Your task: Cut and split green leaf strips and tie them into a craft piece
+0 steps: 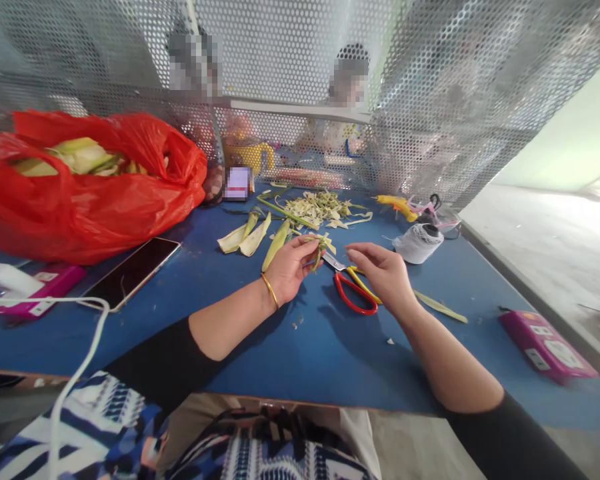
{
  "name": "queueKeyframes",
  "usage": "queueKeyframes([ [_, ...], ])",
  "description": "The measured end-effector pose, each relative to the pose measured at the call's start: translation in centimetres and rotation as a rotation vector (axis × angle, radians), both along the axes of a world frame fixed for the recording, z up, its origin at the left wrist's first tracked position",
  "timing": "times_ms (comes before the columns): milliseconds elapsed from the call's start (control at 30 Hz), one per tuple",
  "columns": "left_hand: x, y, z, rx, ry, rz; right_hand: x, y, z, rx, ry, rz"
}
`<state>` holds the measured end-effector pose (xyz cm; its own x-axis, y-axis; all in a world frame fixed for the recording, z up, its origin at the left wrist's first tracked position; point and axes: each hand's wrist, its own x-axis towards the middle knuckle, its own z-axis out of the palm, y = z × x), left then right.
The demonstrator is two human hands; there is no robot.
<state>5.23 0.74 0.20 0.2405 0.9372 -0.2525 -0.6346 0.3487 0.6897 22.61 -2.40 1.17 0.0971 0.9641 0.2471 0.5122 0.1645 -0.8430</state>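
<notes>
My left hand (291,267), a gold bangle on its wrist, pinches a small knotted bunch of corn husk (322,247) between thumb and fingers. To the right of it, my right hand (380,270) is raised with thumb and forefinger brought together; whatever they hold, if anything, is too fine to see. Red-and-yellow handled scissors (355,297) lie on the table between my hands, blades toward the bunch. Behind my hands is a heap of small pale husk pieces (317,208). Longer husk leaves (279,243) lie beside my left hand. A white thread spool (419,244) rests beyond my right hand.
On the left a red plastic bag (145,220) holds more husks, with a dark phone (135,273) in front. A yellow glue gun (400,207) lies at the back right, a purple box (547,347) at the right edge. A perforated metal screen (290,60) closes off the back, people behind it.
</notes>
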Motion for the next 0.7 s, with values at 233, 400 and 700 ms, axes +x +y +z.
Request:
queueKeyframes([
  [233, 0.0, 0.0, 0.0, 0.174, 0.085, 0.053, -4.0, 1.4, 1.5, -0.166, 0.492, 0.105],
  [400, -0.5, 0.5, 0.2, 0.202, 0.108, 0.062, -5.0, 1.8, 1.3, -0.120, 0.536, 0.081],
  [700, -0.3, 0.9, -1.0, 0.268, 0.304, 0.074, -4.2, 1.4, 0.6, -0.138, 0.514, 0.076],
])
